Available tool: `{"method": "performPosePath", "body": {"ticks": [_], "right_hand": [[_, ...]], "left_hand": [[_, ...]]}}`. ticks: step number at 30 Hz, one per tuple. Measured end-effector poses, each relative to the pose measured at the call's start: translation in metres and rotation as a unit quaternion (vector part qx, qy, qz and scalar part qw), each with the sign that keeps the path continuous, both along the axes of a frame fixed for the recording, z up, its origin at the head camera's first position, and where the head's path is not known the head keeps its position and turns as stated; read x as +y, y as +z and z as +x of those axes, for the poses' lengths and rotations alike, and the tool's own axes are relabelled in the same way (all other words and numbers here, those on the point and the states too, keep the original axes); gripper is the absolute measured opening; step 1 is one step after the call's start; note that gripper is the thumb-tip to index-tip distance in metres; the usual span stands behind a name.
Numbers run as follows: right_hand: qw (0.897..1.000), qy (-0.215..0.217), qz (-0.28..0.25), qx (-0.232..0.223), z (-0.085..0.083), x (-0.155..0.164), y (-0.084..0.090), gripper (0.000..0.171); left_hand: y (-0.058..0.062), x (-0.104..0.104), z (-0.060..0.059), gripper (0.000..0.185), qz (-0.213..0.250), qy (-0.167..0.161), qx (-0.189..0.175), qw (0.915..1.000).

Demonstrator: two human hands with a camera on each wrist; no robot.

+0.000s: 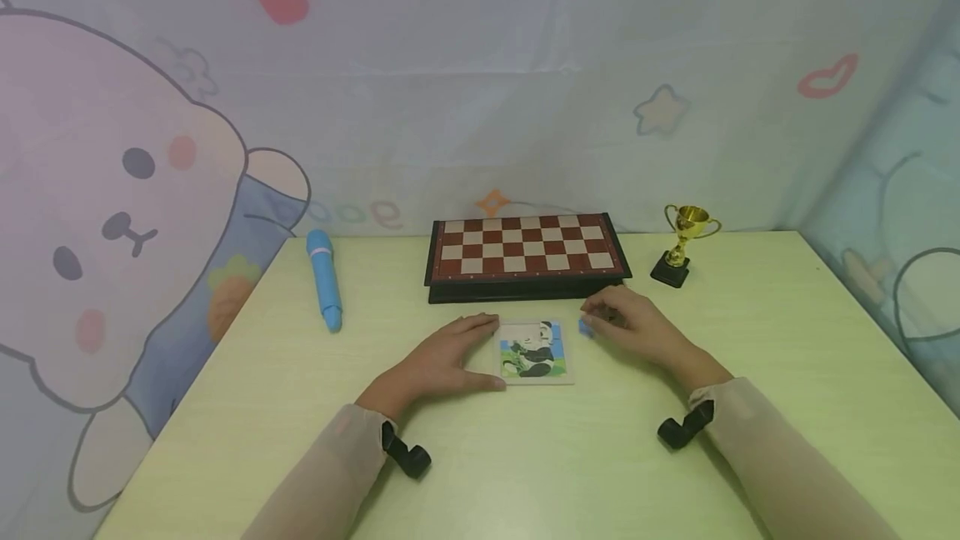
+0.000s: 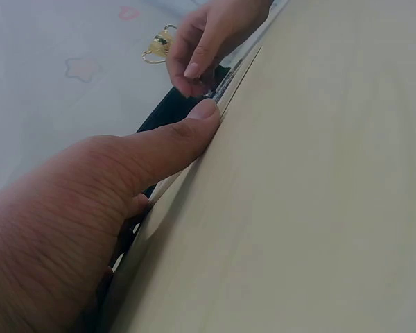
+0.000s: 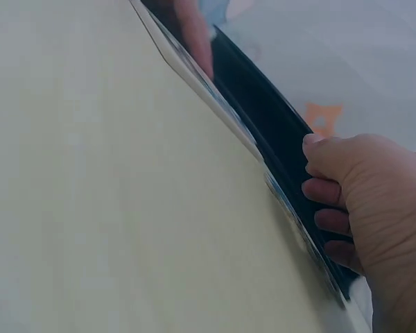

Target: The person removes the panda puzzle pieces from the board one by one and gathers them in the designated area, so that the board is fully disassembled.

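A small panda jigsaw puzzle (image 1: 536,352) lies flat in its pale frame, with a bare patch at its upper left. My left hand (image 1: 450,361) holds the frame's left side, thumb at the near corner and fingers at the far one. In the left wrist view the left thumb (image 2: 173,139) lies along the frame's edge. Right of the puzzle, my right hand (image 1: 637,325) hovers low with loosely bent fingers over a blue puzzle piece (image 1: 585,327). The right wrist view shows thin flat pieces (image 3: 291,211) below those fingers (image 3: 326,191); no grip is visible.
Behind the puzzle stands a folded chessboard box (image 1: 525,248). A gold trophy cup (image 1: 682,244) with a black base is at the back right. On the left lies a blue pen-shaped object (image 1: 324,280). A printed cloth (image 1: 480,107) hangs behind the table.
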State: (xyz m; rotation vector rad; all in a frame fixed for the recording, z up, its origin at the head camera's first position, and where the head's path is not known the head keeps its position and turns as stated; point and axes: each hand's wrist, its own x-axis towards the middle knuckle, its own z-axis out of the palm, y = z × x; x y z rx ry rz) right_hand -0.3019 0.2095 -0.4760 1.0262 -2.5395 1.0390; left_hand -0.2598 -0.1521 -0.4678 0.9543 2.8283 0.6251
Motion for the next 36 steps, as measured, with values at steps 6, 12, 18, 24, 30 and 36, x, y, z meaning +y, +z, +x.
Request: {"method": "performPosePath", "body": {"ticks": [6, 12, 18, 24, 30, 36], "right_hand": [[0.999, 0.025, 0.027, 0.013, 0.000, -0.024, 0.000, 0.031], [0.998, 0.023, 0.057, 0.006, -0.004, -0.041, -0.002, 0.038], [0.997, 0.023, 0.068, 0.019, -0.005, -0.046, -0.003, 0.031], [0.998, 0.028, 0.060, 0.022, -0.004, -0.048, -0.002, 0.030], [0.998, 0.021, 0.055, 0.022, -0.005, -0.049, -0.001, 0.033], [0.999, 0.018, 0.045, -0.002, -0.003, -0.048, 0.001, 0.034]], "left_hand": [[0.001, 0.001, -0.001, 0.102, -0.003, 0.003, -0.003, 1.0000], [-0.001, 0.000, -0.001, 0.102, 0.006, 0.003, -0.001, 1.0000], [-0.001, 0.000, -0.001, 0.101, 0.008, 0.002, 0.001, 1.0000], [-0.001, -0.001, -0.001, 0.102, 0.005, 0.004, -0.002, 1.0000], [-0.002, -0.001, -0.002, 0.102, 0.005, 0.005, 0.006, 1.0000], [-0.002, 0.000, -0.002, 0.102, 0.011, 0.003, 0.001, 0.9999]]}}
